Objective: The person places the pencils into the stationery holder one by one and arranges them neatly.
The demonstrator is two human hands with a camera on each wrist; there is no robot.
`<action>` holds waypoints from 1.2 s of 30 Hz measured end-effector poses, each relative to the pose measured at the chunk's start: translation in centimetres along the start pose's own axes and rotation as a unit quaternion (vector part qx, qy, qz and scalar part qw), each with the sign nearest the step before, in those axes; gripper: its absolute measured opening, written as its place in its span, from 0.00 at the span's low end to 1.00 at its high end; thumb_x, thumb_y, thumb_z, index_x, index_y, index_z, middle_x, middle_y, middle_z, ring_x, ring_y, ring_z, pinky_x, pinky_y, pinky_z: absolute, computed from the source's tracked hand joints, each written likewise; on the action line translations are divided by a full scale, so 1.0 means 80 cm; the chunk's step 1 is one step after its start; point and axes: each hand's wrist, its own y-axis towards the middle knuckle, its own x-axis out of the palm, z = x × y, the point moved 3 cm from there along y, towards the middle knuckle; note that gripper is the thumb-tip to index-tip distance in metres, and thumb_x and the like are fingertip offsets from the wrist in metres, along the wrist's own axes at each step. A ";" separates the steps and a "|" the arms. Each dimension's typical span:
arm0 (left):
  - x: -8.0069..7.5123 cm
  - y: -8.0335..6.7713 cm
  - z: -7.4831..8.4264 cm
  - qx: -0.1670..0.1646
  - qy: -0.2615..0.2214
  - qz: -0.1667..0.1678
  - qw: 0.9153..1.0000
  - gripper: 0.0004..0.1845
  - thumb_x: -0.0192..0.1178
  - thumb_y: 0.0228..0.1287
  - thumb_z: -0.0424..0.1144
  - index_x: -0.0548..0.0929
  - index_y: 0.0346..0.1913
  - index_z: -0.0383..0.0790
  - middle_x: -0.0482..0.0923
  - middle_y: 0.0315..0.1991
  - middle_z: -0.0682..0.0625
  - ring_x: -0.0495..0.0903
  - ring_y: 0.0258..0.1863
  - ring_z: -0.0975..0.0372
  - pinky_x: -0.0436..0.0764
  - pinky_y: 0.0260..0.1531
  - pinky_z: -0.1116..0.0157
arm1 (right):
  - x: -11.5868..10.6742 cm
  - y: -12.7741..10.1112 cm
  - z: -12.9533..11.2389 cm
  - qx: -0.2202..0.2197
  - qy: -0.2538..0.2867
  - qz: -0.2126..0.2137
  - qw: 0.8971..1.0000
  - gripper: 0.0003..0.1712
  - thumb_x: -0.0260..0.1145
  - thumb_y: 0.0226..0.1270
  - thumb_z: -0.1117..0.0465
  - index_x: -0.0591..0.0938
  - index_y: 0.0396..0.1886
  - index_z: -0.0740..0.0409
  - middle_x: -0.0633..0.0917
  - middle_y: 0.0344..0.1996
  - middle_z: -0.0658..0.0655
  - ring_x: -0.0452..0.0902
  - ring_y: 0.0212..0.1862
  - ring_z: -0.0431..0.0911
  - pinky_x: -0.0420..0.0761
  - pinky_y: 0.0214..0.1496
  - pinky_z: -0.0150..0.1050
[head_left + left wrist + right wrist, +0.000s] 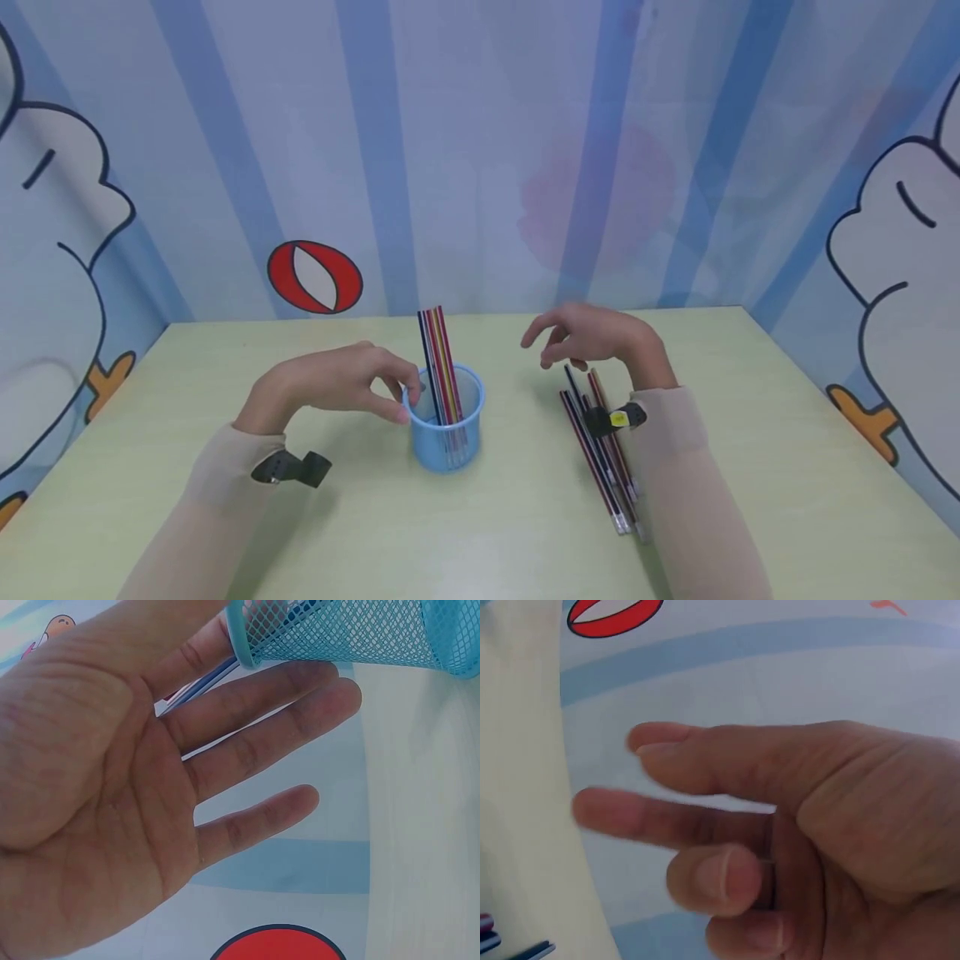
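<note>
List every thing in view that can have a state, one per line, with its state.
Blue mesh cup: upright on the table, open top, holding pencils.
Pencils in the cup: standing, leaning slightly left.
Loose pencils: lying flat in a bundle on the table, under the right wrist.
Left hand: open, fingertips touching the cup's rim.
Right hand: open, empty, fingers relaxed above the loose pencils.

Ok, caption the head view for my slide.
Left hand steadies blue mesh cup of pencils; right hand hovers empty.

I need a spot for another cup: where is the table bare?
Bare: left of the left hand, right of the right sleeve, and the near edge of the table. Crowded: the blue cup and loose pencils under the right hand.
</note>
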 end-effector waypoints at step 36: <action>0.000 0.001 -0.004 -0.005 0.003 0.002 1.000 0.10 0.62 0.52 0.51 0.77 0.37 0.56 0.77 0.37 0.65 0.76 0.42 0.70 0.74 0.41 0.66 | 0.068 0.046 0.026 0.157 -0.110 -0.070 0.979 0.11 0.69 0.44 0.62 0.77 0.30 0.48 0.75 0.24 0.49 0.64 0.21 0.42 0.65 0.22 0.36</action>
